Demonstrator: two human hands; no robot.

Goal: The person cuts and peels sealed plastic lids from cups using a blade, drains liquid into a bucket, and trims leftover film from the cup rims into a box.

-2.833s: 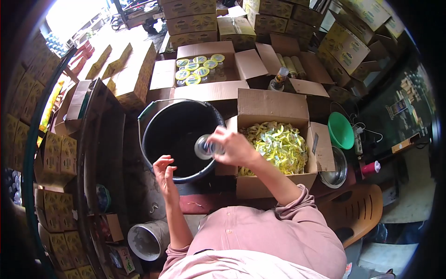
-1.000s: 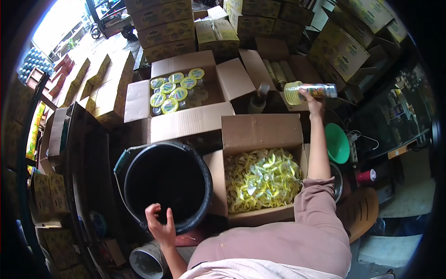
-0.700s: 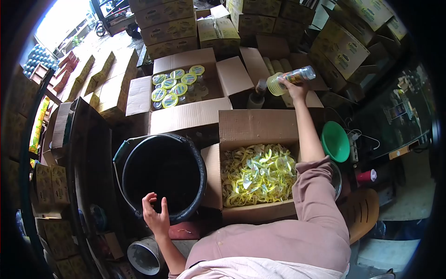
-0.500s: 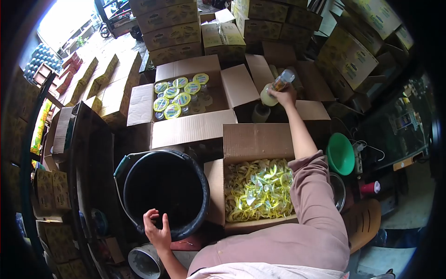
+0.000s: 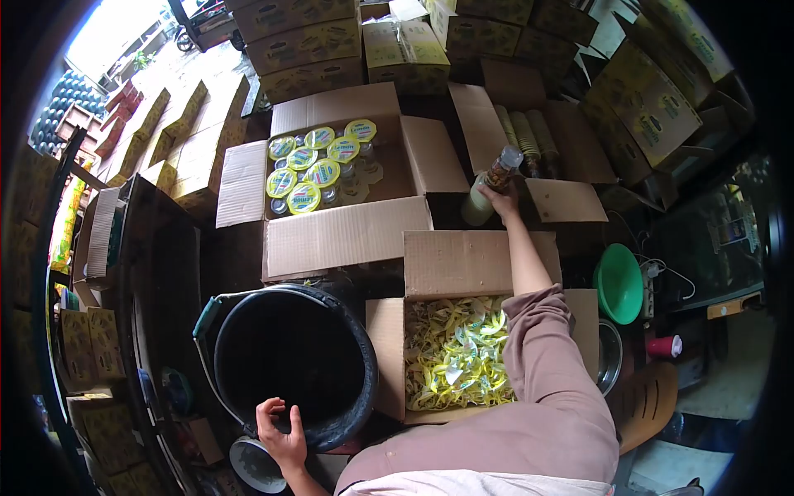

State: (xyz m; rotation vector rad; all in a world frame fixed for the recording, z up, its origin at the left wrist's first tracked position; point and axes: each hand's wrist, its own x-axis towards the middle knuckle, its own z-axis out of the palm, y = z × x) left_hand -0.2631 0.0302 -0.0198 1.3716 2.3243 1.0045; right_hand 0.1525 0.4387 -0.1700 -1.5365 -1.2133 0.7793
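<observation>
- The right hand (image 5: pixel 503 201) is clasped round a clear-topped container (image 5: pixel 502 168), which leans with its clear end up; a pale bottle body (image 5: pixel 476 207) shows just below and left of the grip; whether the two touch I cannot tell.
- The left hand (image 5: pixel 281 434) grasps nothing; its fingers curl loosely, thumb apart, over the bucket (image 5: pixel 366 364) at its near rim, well left of the clasp and nearer the body.
- To handle this well, I would keep the wrist steady, the thumb opposing the fingers, the squeeze light — the plastic looks thin; I would also keep the sleeve (image 5: pixel 538 322) off the carton flap (image 5: pixel 463 260) on the near side of the grip.
- A second ago the container lay almost level, well right of the bottle; now it stands steeply and overlaps the bottle in view — while the left hand keeps its loose curl beside the bucket rim.
</observation>
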